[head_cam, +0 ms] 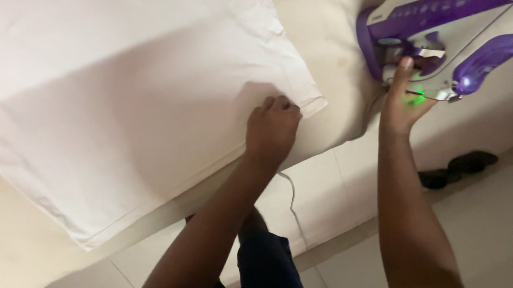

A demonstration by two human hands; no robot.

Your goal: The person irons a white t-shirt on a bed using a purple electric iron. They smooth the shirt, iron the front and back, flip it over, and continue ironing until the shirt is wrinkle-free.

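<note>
A white cloth (121,78) lies spread flat over a cream padded surface (325,40). My left hand (273,130) is closed in a fist at the cloth's near right corner, pinching or pressing its edge. My right hand (403,97) reaches to a purple and white steam iron (435,39) standing at the surface's right end, fingers on the base of its handle. A green light glows by my palm. Whether the right hand grips the iron or only touches it is unclear.
A thin white cord (293,205) hangs down below the padded surface. Pale floor tiles (494,230) lie beneath, with a pair of dark slippers (459,169) near the wall. My dark blue trouser leg (267,273) shows at the bottom.
</note>
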